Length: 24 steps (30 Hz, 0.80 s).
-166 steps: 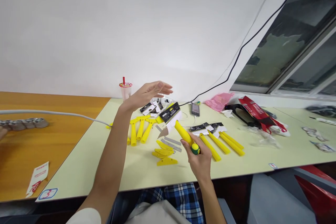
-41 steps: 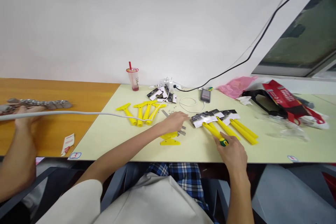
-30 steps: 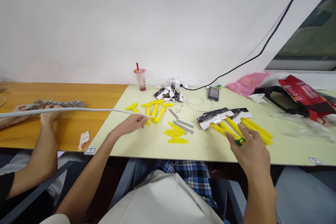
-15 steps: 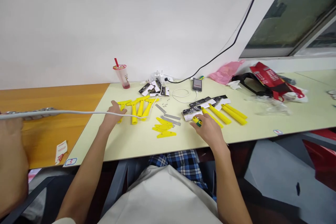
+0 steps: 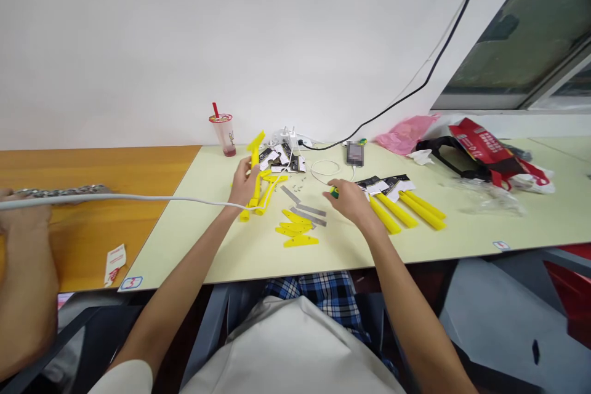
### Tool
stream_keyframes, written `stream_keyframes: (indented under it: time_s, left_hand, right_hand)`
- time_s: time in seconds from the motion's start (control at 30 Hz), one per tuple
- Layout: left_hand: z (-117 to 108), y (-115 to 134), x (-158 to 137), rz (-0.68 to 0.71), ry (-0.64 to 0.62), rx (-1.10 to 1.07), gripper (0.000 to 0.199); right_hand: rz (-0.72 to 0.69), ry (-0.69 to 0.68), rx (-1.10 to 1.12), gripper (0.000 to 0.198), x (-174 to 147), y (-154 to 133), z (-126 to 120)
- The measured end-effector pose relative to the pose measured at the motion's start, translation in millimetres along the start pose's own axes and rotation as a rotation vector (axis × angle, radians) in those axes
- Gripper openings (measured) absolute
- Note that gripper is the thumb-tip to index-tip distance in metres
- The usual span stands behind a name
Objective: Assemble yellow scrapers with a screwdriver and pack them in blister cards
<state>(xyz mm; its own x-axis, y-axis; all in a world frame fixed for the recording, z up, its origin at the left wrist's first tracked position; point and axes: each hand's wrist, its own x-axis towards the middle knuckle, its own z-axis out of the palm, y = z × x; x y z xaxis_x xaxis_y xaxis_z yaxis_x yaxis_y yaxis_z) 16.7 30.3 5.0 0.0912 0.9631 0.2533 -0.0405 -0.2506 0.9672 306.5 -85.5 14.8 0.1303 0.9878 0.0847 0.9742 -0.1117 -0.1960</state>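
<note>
My left hand (image 5: 244,184) grips a yellow T-shaped scraper handle (image 5: 255,154), raised upright with its crosspiece on top. Beside and behind that hand, more yellow handles (image 5: 266,200) lie on the table. My right hand (image 5: 353,200) is closed around a small green-and-yellow screwdriver (image 5: 333,192), of which only the grip end shows. Between the hands lie flat grey blades (image 5: 308,215), yellow winged plates (image 5: 301,241) and several tiny metal bits (image 5: 300,184). To the right of my right hand, yellow scrapers (image 5: 385,214) lie with black-and-white cards (image 5: 399,184) at their heads.
Loose cards (image 5: 281,157) lie near a white power strip (image 5: 287,137). A phone-like device (image 5: 355,154) is plugged into a white cable. A drink cup (image 5: 225,135) stands at back left. A white cord (image 5: 138,197) crosses the view by another person's arm (image 5: 30,258). A red bag (image 5: 480,151) lies right.
My left hand has picked up a yellow handle and brought it up and to the right. My right hand, still on the screwdriver, has moved up and away from the front scraper card.
</note>
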Motion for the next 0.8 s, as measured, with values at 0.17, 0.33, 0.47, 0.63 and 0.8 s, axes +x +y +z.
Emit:
stream_keyframes:
  time_s: [0.17, 0.33, 0.47, 0.63, 0.8]
  left_hand:
    - [21, -6, -1, -0.238, -0.157, -0.515, 0.039]
    - [8, -14, -7, -0.377, -0.247, -0.593, 0.035]
    - [0, -19, -5, -0.447, -0.219, -0.567, 0.047]
    - [-3, -21, 0, -0.403, -0.038, -0.668, 0.040]
    - [-6, -23, 3, -0.434, -0.004, -0.724, 0.036]
  right_hand:
    - [-0.189, -0.216, 0.037, 0.043, 44, -40, 13]
    - [-0.188, -0.324, 0.068, 0.046, 88, -49, 35]
    - [-0.193, -0.337, 0.075, 0.039, 103, -55, 48]
    - [-0.205, -0.337, 0.070, 0.032, 97, -55, 52]
    - [-0.179, -0.321, 0.064, 0.034, 87, -51, 52]
